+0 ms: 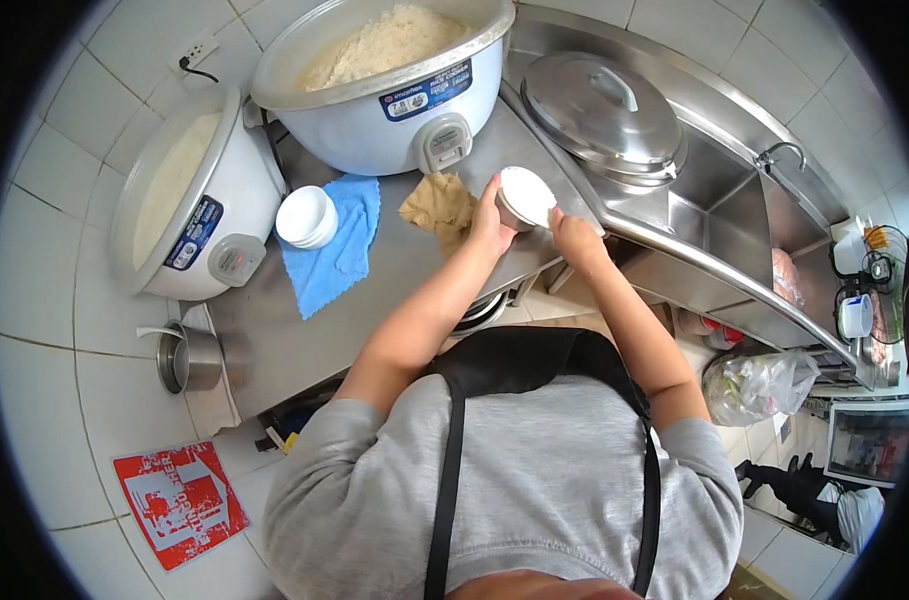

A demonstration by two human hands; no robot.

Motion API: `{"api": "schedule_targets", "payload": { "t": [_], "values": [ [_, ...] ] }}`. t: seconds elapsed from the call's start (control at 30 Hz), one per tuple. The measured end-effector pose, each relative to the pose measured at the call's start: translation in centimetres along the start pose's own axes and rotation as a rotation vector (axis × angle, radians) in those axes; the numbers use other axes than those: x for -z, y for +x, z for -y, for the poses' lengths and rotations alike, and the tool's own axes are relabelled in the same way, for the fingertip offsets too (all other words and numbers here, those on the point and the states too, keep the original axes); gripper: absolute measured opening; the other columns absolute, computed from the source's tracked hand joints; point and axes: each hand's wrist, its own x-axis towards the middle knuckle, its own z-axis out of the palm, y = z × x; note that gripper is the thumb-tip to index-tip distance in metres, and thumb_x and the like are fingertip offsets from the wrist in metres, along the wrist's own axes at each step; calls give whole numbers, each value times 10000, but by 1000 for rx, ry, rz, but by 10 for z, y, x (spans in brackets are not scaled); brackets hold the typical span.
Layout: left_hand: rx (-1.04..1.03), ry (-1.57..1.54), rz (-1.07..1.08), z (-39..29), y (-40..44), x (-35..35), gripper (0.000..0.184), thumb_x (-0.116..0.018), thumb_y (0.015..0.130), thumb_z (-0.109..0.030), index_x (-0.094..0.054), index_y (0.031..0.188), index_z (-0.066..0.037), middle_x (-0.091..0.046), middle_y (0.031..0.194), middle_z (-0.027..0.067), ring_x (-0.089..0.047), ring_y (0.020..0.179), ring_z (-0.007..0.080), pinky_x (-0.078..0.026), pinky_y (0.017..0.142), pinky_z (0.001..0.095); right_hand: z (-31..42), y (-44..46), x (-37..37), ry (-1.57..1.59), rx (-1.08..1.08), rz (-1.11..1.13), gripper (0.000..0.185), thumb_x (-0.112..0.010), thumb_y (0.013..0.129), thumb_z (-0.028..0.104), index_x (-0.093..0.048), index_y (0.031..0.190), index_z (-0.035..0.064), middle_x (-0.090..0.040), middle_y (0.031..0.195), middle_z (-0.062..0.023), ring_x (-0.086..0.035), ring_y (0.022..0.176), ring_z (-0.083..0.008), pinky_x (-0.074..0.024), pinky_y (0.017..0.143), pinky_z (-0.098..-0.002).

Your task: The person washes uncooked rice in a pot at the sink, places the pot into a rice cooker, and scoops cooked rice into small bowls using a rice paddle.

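Note:
My left hand (493,222) is wrapped round the side of a small round cup (526,195), which is tilted. White stuff, perhaps rice, fills its top. At the cup's right rim, my right hand (577,240) is closed. A pale sliver shows beside its fingers, too small to name. A crumpled brown cloth (439,210) lies on the steel counter just left of my left hand. Farther left, a stack of white bowls (307,217) stands on a blue cloth (340,255).
Behind the cup stands a large rice cooker (395,110) heaped with rice; a second rice cooker (195,200) is at left. A lidded steel pot (605,110) sits by the sink (735,220). A steel saucepan (193,358) is at the left edge. Another person (825,500) is far right.

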Motion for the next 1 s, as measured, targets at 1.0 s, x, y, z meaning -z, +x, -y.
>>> {"api": "schedule_targets", "payload": {
  "t": [1.0],
  "values": [
    [25, 274, -397, 6, -39, -40, 739, -309, 874, -618, -372, 1262, 8, -374, 1236, 154, -384, 1087, 293, -331, 936, 454, 16, 55, 43, -291, 22, 239, 501, -271, 943, 361, -628, 960, 9, -618, 961, -220, -602, 902, -360, -457, 817, -466]
  ]
}}
